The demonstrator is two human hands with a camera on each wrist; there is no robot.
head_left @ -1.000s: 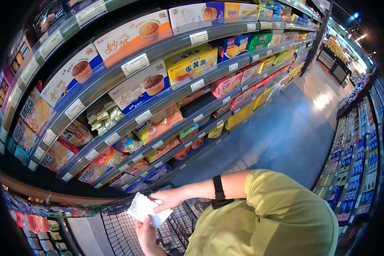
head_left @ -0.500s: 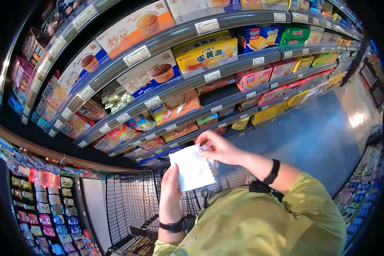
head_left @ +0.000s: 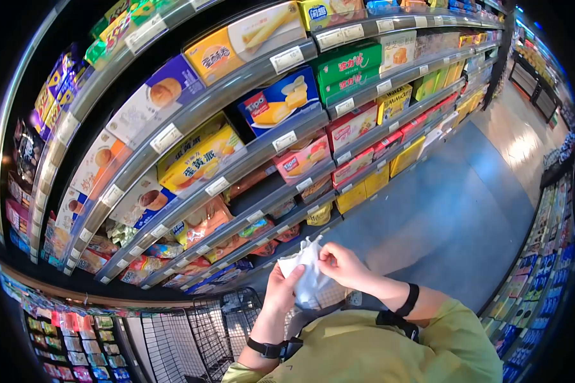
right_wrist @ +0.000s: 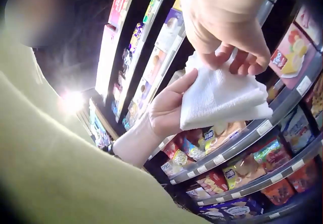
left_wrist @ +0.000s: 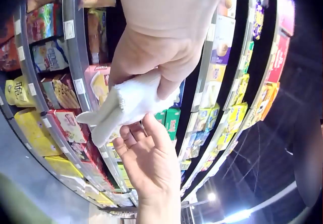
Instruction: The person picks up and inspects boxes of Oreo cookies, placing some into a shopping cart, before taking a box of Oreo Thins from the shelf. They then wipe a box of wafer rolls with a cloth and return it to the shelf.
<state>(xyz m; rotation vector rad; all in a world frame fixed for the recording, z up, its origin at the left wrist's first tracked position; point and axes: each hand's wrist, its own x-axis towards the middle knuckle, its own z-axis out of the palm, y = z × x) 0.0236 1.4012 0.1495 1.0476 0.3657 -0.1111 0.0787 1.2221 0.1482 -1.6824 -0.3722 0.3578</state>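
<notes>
A folded white cloth (head_left: 308, 274) with a knit-looking surface is held up in front of the body between both hands. My left hand (head_left: 280, 290) grips its left side, thumb laid over the near face. At the cloth's right upper edge, my right hand (head_left: 344, 265) pinches it with curled fingers. Seen from the left wrist, the white cloth (left_wrist: 133, 100) hangs in loose, rounded flaps below the left hand (left_wrist: 156, 52). Several stacked layers of the cloth (right_wrist: 222, 100) show along one edge in the right wrist view, under the right hand's fingers (right_wrist: 247, 62).
Shop shelves with boxed and bagged snacks, including a yellow box (head_left: 201, 156) and a blue box (head_left: 281, 102), curve along the far side. A black wire cart (head_left: 198, 332) stands below the left arm. Grey floor (head_left: 428, 217) stretches along the aisle to the right.
The cloth has gone from flat and square to bunched, with flaps standing up at its top. Both hands have shifted and the head view has moved along the shelves to the right.
</notes>
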